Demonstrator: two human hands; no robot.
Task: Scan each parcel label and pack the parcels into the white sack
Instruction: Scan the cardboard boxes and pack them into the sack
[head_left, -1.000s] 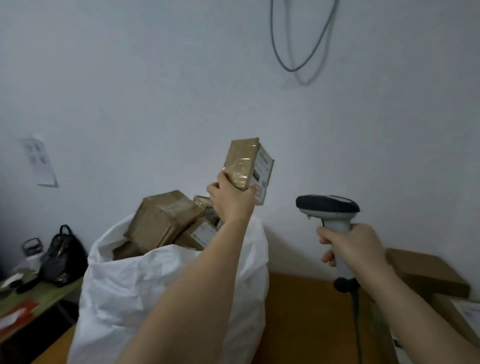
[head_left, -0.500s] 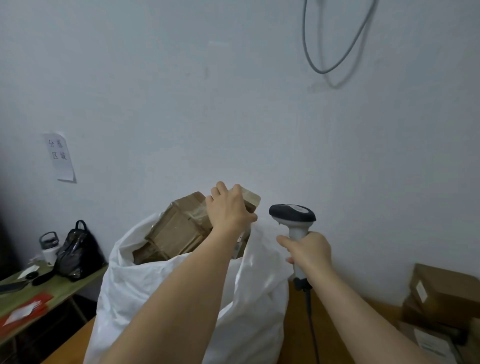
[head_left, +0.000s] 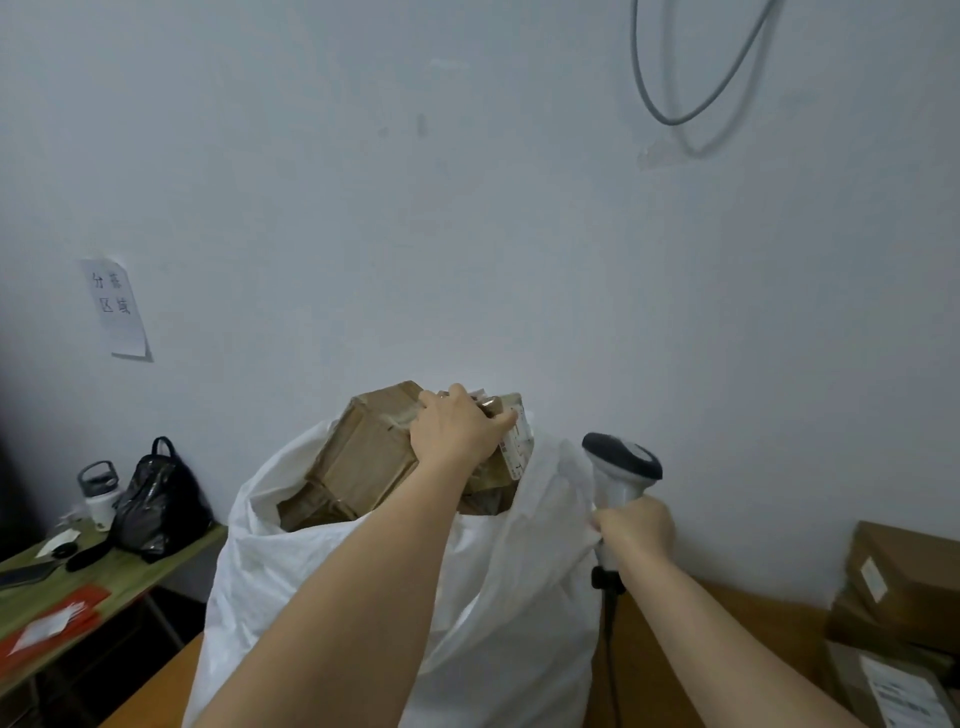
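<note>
Since half a second ago the left hand (head_left: 457, 434) is lowering the small parcel (head_left: 511, 441), fingers curled over it, onto the heaped sack (head_left: 322, 566), while the right hand (head_left: 636, 532) is gripping the one scanner (head_left: 621, 467) beside the sack's rim. The packing step is ending (release, then fetching another); at least three boxes (head_left: 904, 577) are waiting right of the sack, with about three parcels showing in its mouth.

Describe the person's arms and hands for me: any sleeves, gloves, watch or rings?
Both forearms are bare to the frame's edge: no sleeves, gloves, watch or wristband in view. The left hand may carry a ring, a small glint near one finger, too blurred to confirm. The right hand shows nothing worn.
</note>
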